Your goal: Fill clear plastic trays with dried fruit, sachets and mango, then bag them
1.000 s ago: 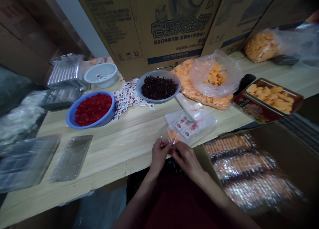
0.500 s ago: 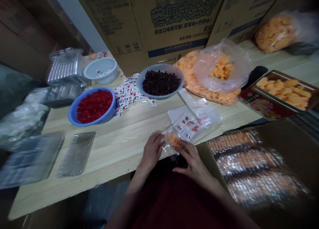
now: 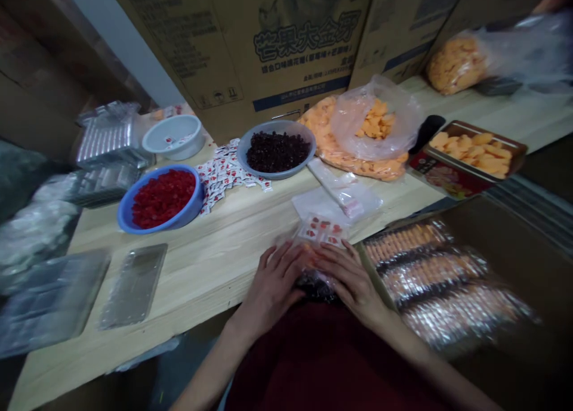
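Moved inward: my left hand (image 3: pixel 274 280), now close by my right hand (image 3: pixel 351 275), fingers of both bent over the packet (image 3: pixel 308 253) at the table's (image 3: pixel 215 262) edge, sachets (image 3: pixel 323 228) just beyond, so it seems steadied from both sides, though whether they pinch it I cannot tell.

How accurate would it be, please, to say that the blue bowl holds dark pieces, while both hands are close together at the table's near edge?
One thing is wrong: the head view shows red pieces, not dark ones, in the blue bowl. The left hand and right hand are indeed close together at the table's near edge.
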`<action>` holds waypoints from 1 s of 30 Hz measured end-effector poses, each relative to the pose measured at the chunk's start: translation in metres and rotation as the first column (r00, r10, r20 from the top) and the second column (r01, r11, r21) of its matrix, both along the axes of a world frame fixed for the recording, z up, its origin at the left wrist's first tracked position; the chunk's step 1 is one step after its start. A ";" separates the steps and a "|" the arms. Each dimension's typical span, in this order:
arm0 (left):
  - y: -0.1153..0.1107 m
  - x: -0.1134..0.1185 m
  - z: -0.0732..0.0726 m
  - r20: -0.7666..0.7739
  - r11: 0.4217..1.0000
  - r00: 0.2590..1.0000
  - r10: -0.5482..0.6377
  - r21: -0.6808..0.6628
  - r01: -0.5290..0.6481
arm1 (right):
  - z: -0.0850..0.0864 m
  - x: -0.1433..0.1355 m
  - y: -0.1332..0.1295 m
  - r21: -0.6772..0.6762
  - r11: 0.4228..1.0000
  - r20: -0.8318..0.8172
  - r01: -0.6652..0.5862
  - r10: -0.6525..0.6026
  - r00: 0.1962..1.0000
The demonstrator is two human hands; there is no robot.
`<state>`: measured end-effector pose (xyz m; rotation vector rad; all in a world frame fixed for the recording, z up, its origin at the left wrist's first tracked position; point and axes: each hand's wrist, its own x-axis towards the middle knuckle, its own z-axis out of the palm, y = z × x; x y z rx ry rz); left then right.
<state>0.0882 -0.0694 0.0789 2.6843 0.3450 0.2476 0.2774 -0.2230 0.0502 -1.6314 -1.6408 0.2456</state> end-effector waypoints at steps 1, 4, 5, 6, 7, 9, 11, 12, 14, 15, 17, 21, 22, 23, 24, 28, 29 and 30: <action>0.002 0.008 0.003 0.013 0.999 1.000 -0.019 0.050 0.019 | 0.008 0.000 0.000 0.012 1.000 -0.025 0.016 -0.016 1.000; 0.009 0.032 0.009 0.062 0.984 0.993 -0.101 0.153 0.091 | 0.025 0.000 -0.007 0.024 0.998 -0.074 0.055 -0.053 0.996; 0.010 0.040 0.011 0.076 0.976 0.987 -0.144 0.173 0.129 | 0.030 0.002 -0.013 0.006 0.998 -0.089 0.059 -0.058 0.994; 0.012 0.047 0.014 0.092 0.968 0.978 -0.186 0.188 0.167 | 0.036 0.005 -0.021 -0.019 0.998 -0.111 0.063 -0.065 0.992; 0.013 0.053 0.016 0.108 0.960 0.969 -0.221 0.198 0.197 | 0.040 0.011 -0.032 -0.048 0.996 -0.146 0.078 -0.084 0.986; 0.013 0.063 0.023 0.130 0.956 0.960 -0.248 0.194 0.220 | 0.044 0.031 -0.064 -0.084 0.975 -0.239 0.205 -0.219 0.946; 0.012 0.071 0.032 0.122 0.970 0.971 -0.208 0.156 0.188 | 0.033 0.055 -0.111 -0.129 0.867 -0.310 0.482 -0.497 0.811; 0.011 0.075 0.037 0.114 0.978 0.977 -0.180 0.129 0.165 | 0.020 0.068 -0.137 -0.181 0.762 -0.313 0.622 -0.644 0.698; 0.007 0.083 0.047 0.117 0.989 0.983 -0.138 0.076 0.130 | -0.019 0.087 -0.192 -0.396 0.566 -0.229 0.724 -0.824 0.519; 0.004 0.087 0.050 0.125 0.991 0.984 -0.127 0.059 0.121 | -0.042 0.092 -0.216 -0.565 0.492 -0.163 0.662 -0.853 0.495; -0.004 0.099 0.054 0.136 0.992 0.983 -0.123 0.042 0.118 | -0.091 0.093 -0.255 -0.787 0.370 -0.097 0.493 -0.864 0.495; -0.028 0.132 0.049 0.099 0.985 0.980 -0.173 0.005 0.173 | -0.161 0.070 -0.288 -0.840 0.387 -0.174 0.381 -0.856 0.487; -0.036 0.142 0.046 0.100 0.979 0.975 -0.200 -0.021 0.203 | -0.171 0.065 -0.291 -0.837 0.404 -0.197 0.368 -0.851 0.486; -0.044 0.152 0.042 0.102 0.971 0.969 -0.226 -0.056 0.233 | -0.180 0.061 -0.294 -0.833 0.418 -0.216 0.361 -0.848 0.483; -0.052 0.161 0.038 0.100 0.960 0.962 -0.252 -0.099 0.262 | -0.188 0.058 -0.296 -0.828 0.429 -0.230 0.361 -0.847 0.480; -0.087 0.193 0.020 0.030 0.909 0.949 -0.315 -0.276 0.311 | -0.211 0.056 -0.306 -0.782 0.410 -0.194 0.470 -0.876 0.441; -0.095 0.198 0.015 0.014 0.899 0.946 -0.324 -0.306 0.313 | -0.215 0.056 -0.307 -0.758 0.387 -0.163 0.525 -0.892 0.421; -0.102 0.202 0.010 0.003 0.891 0.944 -0.331 -0.328 0.313 | -0.219 0.057 -0.308 -0.731 0.362 -0.133 0.578 -0.907 0.401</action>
